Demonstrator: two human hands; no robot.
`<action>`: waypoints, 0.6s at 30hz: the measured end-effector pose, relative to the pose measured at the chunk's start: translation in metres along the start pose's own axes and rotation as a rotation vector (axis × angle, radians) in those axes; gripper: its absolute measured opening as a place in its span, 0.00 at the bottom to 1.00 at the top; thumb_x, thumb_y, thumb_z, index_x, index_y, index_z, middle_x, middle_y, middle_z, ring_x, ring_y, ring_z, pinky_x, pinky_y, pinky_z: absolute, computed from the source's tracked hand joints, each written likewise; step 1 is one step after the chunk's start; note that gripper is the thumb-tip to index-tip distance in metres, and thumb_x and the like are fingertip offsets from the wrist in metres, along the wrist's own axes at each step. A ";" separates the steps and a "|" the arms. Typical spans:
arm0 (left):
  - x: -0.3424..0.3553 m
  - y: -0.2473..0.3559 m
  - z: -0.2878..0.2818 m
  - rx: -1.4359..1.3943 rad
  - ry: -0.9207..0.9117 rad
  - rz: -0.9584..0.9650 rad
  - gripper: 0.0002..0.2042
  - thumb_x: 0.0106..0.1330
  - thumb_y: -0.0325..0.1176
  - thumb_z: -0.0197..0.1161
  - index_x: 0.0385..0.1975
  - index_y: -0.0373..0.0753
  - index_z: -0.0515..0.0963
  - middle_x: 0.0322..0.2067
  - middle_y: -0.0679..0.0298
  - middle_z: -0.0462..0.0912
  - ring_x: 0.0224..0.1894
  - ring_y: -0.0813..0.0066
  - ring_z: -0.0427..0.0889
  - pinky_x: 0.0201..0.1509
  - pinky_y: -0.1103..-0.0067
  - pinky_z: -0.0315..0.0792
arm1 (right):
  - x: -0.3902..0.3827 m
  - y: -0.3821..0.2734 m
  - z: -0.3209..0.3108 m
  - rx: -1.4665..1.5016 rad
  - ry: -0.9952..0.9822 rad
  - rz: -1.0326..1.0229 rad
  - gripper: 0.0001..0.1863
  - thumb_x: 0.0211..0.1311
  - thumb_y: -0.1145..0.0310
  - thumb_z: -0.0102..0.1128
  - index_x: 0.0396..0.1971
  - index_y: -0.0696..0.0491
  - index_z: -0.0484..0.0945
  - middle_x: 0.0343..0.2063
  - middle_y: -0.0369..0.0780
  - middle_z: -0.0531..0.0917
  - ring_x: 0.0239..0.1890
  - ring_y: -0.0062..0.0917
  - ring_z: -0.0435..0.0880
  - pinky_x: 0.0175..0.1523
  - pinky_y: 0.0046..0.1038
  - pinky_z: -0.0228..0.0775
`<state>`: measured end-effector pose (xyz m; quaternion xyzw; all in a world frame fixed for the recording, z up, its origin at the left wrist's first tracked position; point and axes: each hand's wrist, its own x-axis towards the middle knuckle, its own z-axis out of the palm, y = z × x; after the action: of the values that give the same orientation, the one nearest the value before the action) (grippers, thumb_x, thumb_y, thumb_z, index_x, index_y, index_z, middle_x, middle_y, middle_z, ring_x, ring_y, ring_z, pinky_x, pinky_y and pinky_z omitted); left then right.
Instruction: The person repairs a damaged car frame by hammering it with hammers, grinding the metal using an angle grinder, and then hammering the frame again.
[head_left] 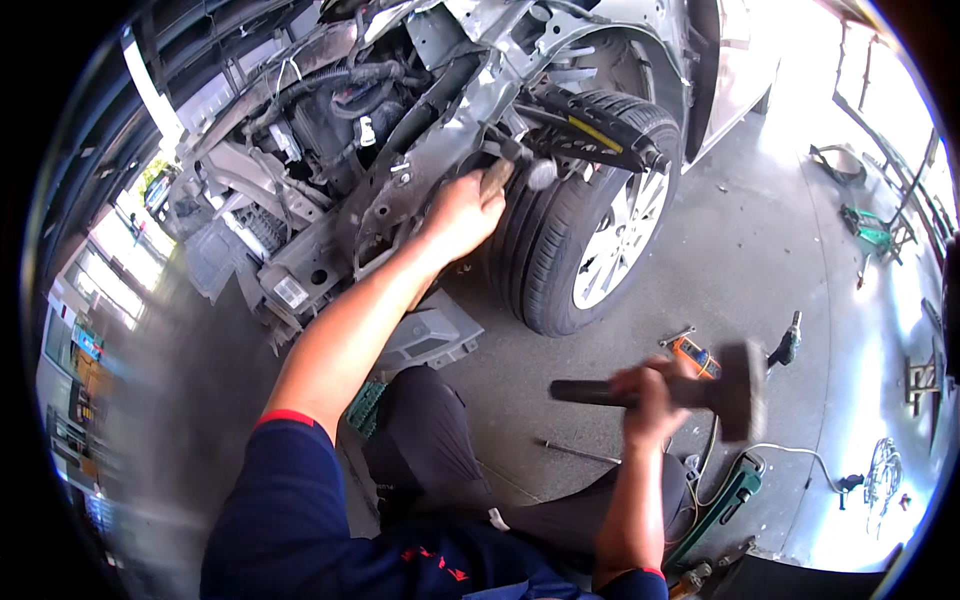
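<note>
My left hand [462, 218] is closed around the short wooden handle of a hammer [541, 174], its round metal face beside the front tyre [553, 240]. The hammer's head is close to the bent metal of the car's stripped front end [400, 180]; whether it touches is hard to tell. Over the floor at the right, my right hand [655, 405] grips a sledgehammer [741, 392] by its dark handle. Its big block head is raised and slightly blurred. The wheel [622, 228] with silver spokes stands right of my left hand.
A black bar-like part with a yellow stripe [597, 135] juts over the tyre. A grey plastic panel [428, 332] lies below the car. An orange device [695, 357], a power tool [787, 342], a green pipe wrench [722, 508] and cables lie on the floor. A green jack [868, 228] stands farther right.
</note>
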<state>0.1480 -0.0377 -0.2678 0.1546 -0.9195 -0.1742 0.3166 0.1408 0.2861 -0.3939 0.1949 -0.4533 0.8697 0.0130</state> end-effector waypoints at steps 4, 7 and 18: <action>0.011 -0.010 0.002 0.013 -0.049 -0.037 0.14 0.65 0.41 0.61 0.39 0.35 0.80 0.33 0.44 0.85 0.41 0.41 0.84 0.44 0.58 0.77 | 0.015 -0.078 -0.018 0.161 -0.017 -0.486 0.08 0.64 0.69 0.55 0.31 0.53 0.65 0.20 0.42 0.72 0.18 0.30 0.75 0.32 0.39 0.79; 0.010 -0.008 0.001 0.027 -0.038 -0.093 0.15 0.67 0.43 0.61 0.38 0.35 0.80 0.33 0.43 0.84 0.40 0.41 0.84 0.44 0.58 0.77 | 0.020 -0.106 -0.007 0.350 -0.042 -0.702 0.06 0.66 0.65 0.50 0.31 0.48 0.64 0.24 0.36 0.69 0.24 0.24 0.73 0.39 0.37 0.71; 0.016 -0.004 0.021 -0.089 -0.045 0.010 0.13 0.65 0.39 0.62 0.38 0.34 0.80 0.34 0.42 0.84 0.41 0.41 0.84 0.44 0.58 0.77 | 0.065 0.062 0.148 -0.117 -0.198 0.259 0.12 0.58 0.69 0.60 0.18 0.58 0.75 0.16 0.39 0.79 0.13 0.23 0.77 0.18 0.27 0.68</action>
<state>0.1231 -0.0434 -0.2767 0.1316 -0.9185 -0.2165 0.3035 0.1171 0.1221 -0.3438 0.2186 -0.5234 0.8129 -0.1325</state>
